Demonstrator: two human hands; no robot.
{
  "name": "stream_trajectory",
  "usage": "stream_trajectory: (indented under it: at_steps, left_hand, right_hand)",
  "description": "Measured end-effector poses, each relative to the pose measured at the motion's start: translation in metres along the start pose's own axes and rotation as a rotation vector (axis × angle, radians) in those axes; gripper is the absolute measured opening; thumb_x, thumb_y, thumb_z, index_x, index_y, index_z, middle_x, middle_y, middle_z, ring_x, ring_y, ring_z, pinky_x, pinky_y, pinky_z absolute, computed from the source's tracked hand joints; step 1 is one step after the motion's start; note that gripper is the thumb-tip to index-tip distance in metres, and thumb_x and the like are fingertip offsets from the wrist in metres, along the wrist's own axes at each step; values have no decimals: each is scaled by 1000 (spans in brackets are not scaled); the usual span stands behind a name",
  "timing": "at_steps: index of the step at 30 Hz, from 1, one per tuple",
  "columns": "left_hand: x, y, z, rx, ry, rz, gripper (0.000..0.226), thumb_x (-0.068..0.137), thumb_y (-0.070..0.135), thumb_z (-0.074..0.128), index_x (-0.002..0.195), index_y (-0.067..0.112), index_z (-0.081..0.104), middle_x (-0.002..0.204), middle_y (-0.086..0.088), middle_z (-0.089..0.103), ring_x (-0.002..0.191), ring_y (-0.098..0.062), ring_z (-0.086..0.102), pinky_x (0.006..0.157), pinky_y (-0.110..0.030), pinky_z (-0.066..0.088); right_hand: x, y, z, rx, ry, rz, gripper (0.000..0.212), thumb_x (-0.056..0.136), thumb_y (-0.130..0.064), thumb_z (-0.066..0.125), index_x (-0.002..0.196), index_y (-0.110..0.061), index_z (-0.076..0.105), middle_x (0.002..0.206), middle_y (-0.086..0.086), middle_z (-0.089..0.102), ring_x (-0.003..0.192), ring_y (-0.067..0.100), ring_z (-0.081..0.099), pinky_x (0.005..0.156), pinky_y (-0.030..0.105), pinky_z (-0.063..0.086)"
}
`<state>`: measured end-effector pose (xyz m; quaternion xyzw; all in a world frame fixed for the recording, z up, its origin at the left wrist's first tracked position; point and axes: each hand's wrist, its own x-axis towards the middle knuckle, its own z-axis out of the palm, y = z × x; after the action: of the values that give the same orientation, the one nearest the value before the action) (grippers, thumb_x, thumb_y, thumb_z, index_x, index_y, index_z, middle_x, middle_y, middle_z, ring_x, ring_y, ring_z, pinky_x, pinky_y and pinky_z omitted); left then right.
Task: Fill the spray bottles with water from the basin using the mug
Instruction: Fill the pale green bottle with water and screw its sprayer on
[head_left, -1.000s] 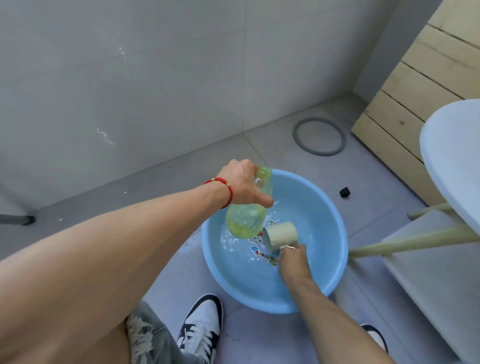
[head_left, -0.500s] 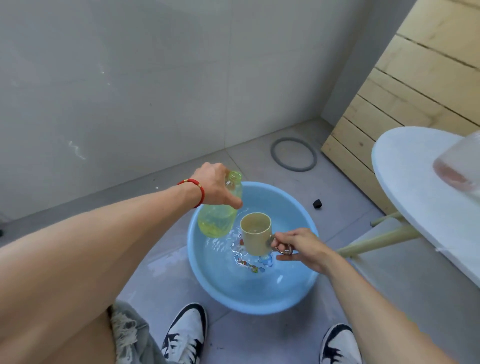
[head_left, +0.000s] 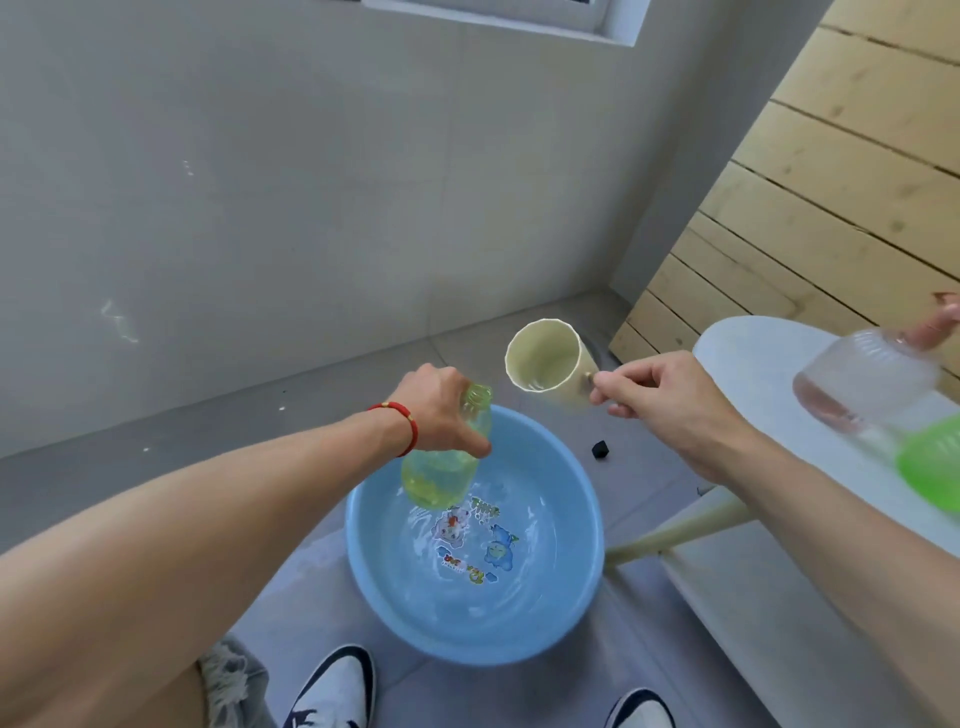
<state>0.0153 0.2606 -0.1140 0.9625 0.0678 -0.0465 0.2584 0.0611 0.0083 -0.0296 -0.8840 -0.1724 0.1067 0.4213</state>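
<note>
The left hand (head_left: 436, 410) held a yellow-green bottle (head_left: 441, 467) over the blue basin (head_left: 582, 587); the right hand (head_left: 660, 395) gripped the tilted cream mug (head_left: 545, 356) at frame centre.

Both bare arms reach forward and down; the left hand (head_left: 441, 410), a red cord at its wrist, curls in a grip, while the right hand (head_left: 660, 397) pinches at chest height.
</note>
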Motion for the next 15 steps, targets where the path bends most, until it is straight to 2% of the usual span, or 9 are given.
stream_trajectory:
  at_steps: [2, 5, 7, 8, 9, 11, 13, 15]
  left_hand:
    - [0, 4, 2, -36, 18, -8, 45, 58, 49, 88, 69, 14, 63, 64, -4, 64, 65, -25, 61, 52, -29, 47]
    - [2, 5, 3, -92, 23, -25, 45, 57, 48, 89, 65, 15, 60, 61, -2, 59, 59, -23, 56, 49, -25, 40]
    - [3, 5, 4, -95, 21, -23, 45, 57, 48, 88, 64, 14, 59, 59, -2, 58, 57, -23, 55, 49, -24, 39]
    - [3, 5, 5, -91, 18, -18, 45, 57, 48, 88, 64, 14, 59, 58, -2, 57, 58, -23, 55, 49, -24, 39]
    - [3, 6, 5, -84, 15, -10, 44, 57, 48, 88, 64, 14, 60, 58, -2, 57, 58, -24, 55, 49, -24, 39]
    - [4, 8, 6, -67, 6, -1, 43, 57, 47, 87, 64, 15, 59, 58, -1, 56, 58, -23, 54, 48, -24, 38]
    - [5, 9, 9, -50, -1, 9, 43, 56, 48, 86, 64, 15, 60, 57, -1, 55, 58, -23, 53, 47, -24, 37]
    - [7, 9, 11, -29, -6, 12, 45, 55, 50, 86, 65, 14, 61, 57, 0, 55, 57, -22, 53, 47, -25, 40]
  right_hand:
    - [-2, -6, 5, -51, 78, -32, 30, 94, -32, 70, 69, -18, 78, 65, 4, 62, 66, 20, 56, 72, 39, 51]
    - [-4, -12, 10, -164, 173, -66, 32, 94, -34, 69, 67, -18, 76, 48, -10, 46, 49, 7, 41, 53, 23, 36]
    - [-5, -14, 12, -225, 202, -111, 34, 95, -34, 68, 68, -15, 75, 45, -7, 45, 43, 9, 41, 43, 17, 33]
    - [-6, -15, 13, -247, 209, -137, 36, 96, -34, 67, 69, -11, 74, 47, 0, 48, 43, 11, 41, 41, 17, 33]
    - [-7, -15, 14, -270, 216, -165, 38, 97, -33, 66, 70, -8, 73, 51, 10, 51, 44, 14, 41, 41, 20, 36]
    - [-7, -14, 16, -319, 233, -218, 40, 97, -34, 65, 71, -4, 71, 61, 19, 57, 55, 24, 47, 55, 33, 44]
    - [-7, -12, 18, -349, 247, -257, 41, 97, -34, 64, 72, -2, 70, 65, 19, 59, 65, 30, 53, 64, 40, 45]
    - [-7, -10, 20, -365, 248, -291, 41, 97, -31, 64, 69, -1, 67, 63, 18, 57, 66, 32, 52, 66, 40, 42]
